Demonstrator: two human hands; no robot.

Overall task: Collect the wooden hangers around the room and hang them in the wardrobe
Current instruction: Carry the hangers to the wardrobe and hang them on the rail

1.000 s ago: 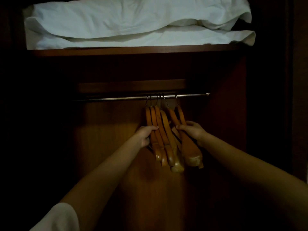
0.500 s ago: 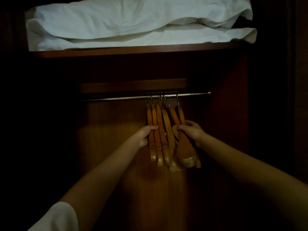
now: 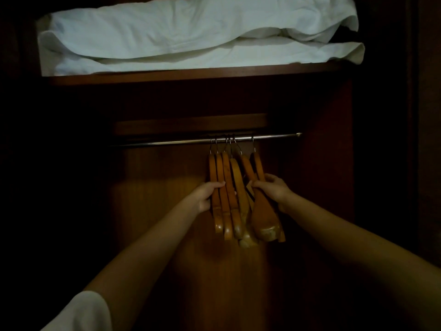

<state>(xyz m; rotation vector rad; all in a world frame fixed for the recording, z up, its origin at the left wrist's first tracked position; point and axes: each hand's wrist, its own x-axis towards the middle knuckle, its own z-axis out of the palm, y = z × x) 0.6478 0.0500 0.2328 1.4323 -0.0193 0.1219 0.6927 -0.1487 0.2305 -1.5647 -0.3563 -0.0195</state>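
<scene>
the hangers (image 3: 236,194) hang in a tight bunch between the two hands, hooks on the rail (image 3: 181,142) just above the knuckles, inside the wardrobe (image 3: 155,211). each is seen end-on, its long axis running from the back panel out toward the person. the left hand (image 3: 206,195) curls around the outer ones on its side; the right hand (image 3: 272,191) grips those on its side. neither is nearer. the count is unclear, the far ends hidden, and everything left of the left hand is lost in the dark.
</scene>
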